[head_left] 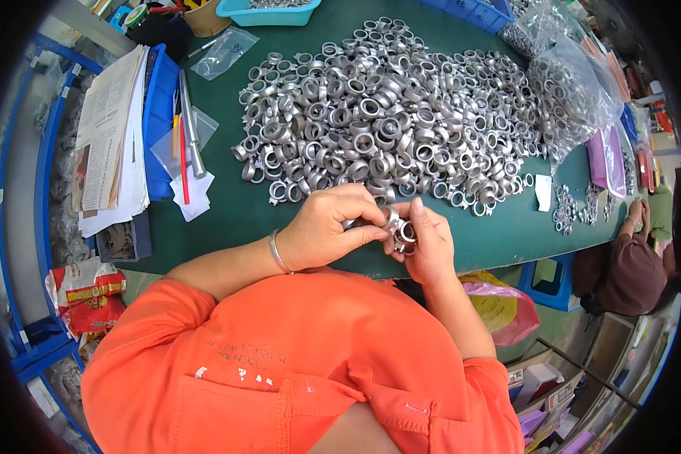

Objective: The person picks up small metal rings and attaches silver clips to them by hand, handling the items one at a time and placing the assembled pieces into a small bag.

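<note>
Both hands are working at the near edge of the green counter (227, 219), just in front of the orange shirt (295, 363). Left hand (327, 227) is curling its fingers (356, 219) tight around a small silver metal fitting (350, 223), mostly hidden in the grip. A thin metal bracelet (279, 253) is sitting on that wrist. Right hand (425, 242) is pinching a short cluster of silver ring fittings (401, 229) between thumb and fingers, closed narrow on them. The two hands are touching at the fingertips, and the held parts are meeting between them, just above the counter edge. Can't tell whether the pieces are joined or only pressed together.

Directly beyond the hands, a big heap of the same silver rings (386, 113) is covering the middle of the counter; its nearest parts are lying just beside the knuckles. A clear plastic bag of more rings (571, 98) is slumping at the heap's right side. A few loose rings (567, 208) are lying near the right end, well apart from the hands, beside a small white slip (544, 191).

To the left: a stack of papers (113, 136) is leaning on a blue bin (159, 121), with a red pen (183, 163) and a metal tool (191, 129) lying on small clear bags. A teal tray (268, 12) is sitting at the far edge.

Another person in a brown top (632, 272) is sitting at the right end.
</note>
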Available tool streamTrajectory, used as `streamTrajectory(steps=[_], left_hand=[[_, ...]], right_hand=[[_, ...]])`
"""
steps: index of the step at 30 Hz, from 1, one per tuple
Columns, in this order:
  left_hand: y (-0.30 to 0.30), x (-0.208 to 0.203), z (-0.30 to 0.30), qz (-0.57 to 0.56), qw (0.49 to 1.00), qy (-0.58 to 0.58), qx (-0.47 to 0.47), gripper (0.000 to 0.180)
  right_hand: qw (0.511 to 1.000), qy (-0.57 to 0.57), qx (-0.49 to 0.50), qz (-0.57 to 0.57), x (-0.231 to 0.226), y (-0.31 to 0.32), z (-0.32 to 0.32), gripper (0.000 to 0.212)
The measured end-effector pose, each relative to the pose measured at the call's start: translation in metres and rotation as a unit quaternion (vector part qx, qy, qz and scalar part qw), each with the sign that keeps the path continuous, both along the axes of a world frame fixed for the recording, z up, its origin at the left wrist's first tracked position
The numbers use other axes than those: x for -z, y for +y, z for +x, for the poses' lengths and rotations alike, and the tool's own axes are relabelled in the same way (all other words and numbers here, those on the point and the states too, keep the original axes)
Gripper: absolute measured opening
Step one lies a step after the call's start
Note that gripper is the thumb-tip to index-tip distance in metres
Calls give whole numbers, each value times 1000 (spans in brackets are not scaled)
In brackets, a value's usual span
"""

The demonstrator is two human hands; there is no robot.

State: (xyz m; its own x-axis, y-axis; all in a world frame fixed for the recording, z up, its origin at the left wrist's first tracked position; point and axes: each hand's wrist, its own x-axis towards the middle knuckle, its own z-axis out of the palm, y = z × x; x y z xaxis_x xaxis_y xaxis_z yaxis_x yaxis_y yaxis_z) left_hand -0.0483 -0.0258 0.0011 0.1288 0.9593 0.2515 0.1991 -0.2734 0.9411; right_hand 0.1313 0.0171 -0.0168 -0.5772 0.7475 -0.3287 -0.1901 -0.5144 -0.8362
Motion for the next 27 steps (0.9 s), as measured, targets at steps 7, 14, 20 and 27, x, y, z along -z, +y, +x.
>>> streamTrajectory(steps=[7, 14, 20, 27], left_hand=[[-3, -1, -1, -49, 999, -19, 3, 10], [-4, -2, 0, -73, 996, -42, 6, 9], [-4, -1, -1, -107, 993, -56, 7, 8], [-3, 1, -1, -89, 995, -51, 14, 8]], right_hand=[[1000, -11, -22, 0, -3, -1, -3, 42], [1000, -19, -20, -1, -3, -2, -4, 39], [999, -33, -16, 5, -3, -3, -5, 35], [1000, -22, -7, 8, -3, -3, -3, 27]])
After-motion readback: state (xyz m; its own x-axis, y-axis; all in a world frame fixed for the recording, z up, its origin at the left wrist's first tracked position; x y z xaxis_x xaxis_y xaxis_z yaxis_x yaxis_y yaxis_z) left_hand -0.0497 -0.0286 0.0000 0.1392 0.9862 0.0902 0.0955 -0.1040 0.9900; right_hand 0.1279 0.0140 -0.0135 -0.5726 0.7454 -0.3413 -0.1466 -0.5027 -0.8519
